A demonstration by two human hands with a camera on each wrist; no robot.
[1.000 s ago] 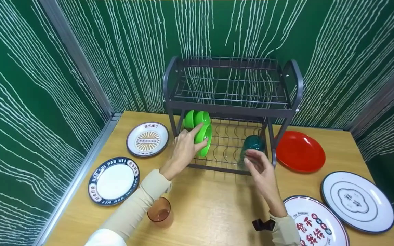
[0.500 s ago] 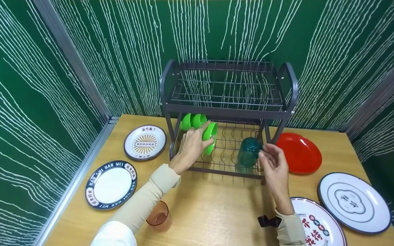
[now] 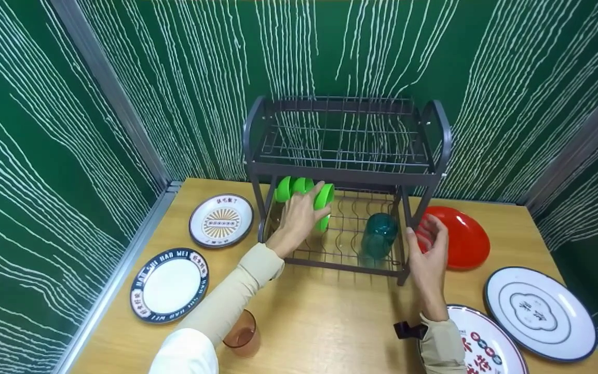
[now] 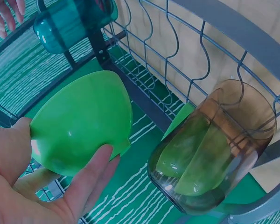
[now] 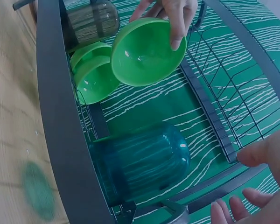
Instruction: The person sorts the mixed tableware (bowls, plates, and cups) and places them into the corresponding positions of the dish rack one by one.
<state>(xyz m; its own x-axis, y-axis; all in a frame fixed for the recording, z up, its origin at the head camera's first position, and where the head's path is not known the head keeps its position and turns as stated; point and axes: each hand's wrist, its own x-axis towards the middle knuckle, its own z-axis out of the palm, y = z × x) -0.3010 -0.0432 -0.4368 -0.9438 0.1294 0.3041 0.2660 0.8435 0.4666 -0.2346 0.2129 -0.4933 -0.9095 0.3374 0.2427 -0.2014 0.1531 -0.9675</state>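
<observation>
My left hand (image 3: 296, 215) holds a green bowl (image 4: 84, 116) tilted on its side over the lower tier of a dark dish rack (image 3: 340, 172), thumb and fingers on its rim and wall. Two more green bowls (image 5: 95, 84) stand tilted at the tier's left end. Beside them is an amber glass (image 4: 256, 112), mostly hidden behind my left hand in the head view. A teal glass (image 3: 379, 236) stands upside down at the tier's right end. Just outside the rack's right post is my right hand (image 3: 429, 254), fingers loosely bent and nothing in it.
Left of the rack lie a sunburst-patterned plate (image 3: 221, 221) and a dark-rimmed plate (image 3: 174, 285). Another amber glass (image 3: 244, 335) stands near my left forearm. At the right are a red plate (image 3: 465, 239), a blue-rimmed plate (image 3: 563, 332) and a plate with red lettering (image 3: 486, 337).
My right hand has moved off the teal glass, rightward past the rack's post. The left hand has shifted the green bowl right, away from the other two bowls.
</observation>
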